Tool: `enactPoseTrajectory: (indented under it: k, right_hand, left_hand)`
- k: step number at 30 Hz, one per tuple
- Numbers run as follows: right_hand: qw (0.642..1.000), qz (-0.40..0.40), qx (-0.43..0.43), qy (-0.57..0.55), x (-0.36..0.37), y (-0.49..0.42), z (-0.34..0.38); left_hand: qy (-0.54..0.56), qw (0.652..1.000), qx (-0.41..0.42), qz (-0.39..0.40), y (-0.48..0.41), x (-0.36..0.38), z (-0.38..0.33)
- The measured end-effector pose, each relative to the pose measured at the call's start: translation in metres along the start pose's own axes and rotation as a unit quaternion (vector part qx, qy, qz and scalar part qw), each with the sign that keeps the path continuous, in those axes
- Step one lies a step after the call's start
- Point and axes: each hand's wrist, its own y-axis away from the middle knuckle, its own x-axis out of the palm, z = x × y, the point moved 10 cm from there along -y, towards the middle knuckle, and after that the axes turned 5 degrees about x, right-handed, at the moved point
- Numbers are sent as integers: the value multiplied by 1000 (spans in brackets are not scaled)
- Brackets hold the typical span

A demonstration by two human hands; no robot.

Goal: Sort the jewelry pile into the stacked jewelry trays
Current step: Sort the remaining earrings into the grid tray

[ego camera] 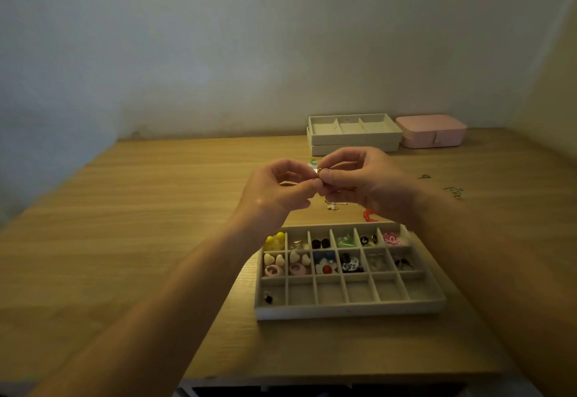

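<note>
Mid-sort: left hand [278, 187] and right hand [359, 178] together, both pinching a small ring-like piece [320, 172] above the compartment tray [349, 310] on the table [140, 240]; next move probably drop into an empty front-row cell.

The person's left hand [274, 190] and right hand [365, 184] are bare. The left forearm [187, 287] and right forearm [468, 256] are uncovered down to the lower edge of the view. A small bright glint sits on the back of the left hand. Nails and finer marks are too blurred to make out.
</note>
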Motion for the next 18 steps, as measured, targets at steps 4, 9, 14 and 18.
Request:
enactPoseTrajectory:
  k: [4,9,14,18]
  right_hand:
    - [999,10,7,-41,5,3,-3]
    - [999,-1,22,-50,15,4,-7]
    - [999,-2,19,-32,25,6,-10]
    - [999,-41,-17,17,24,5,-4]
  left_hand:
    - [-42,997,57,-28,2,-3,-12]
    - [-111,985,111,-75,6,-12,-17]
    - [-174,966,167,-95,16,-17,-29]
    - [-149,973,148,-94,21,-20,-28]
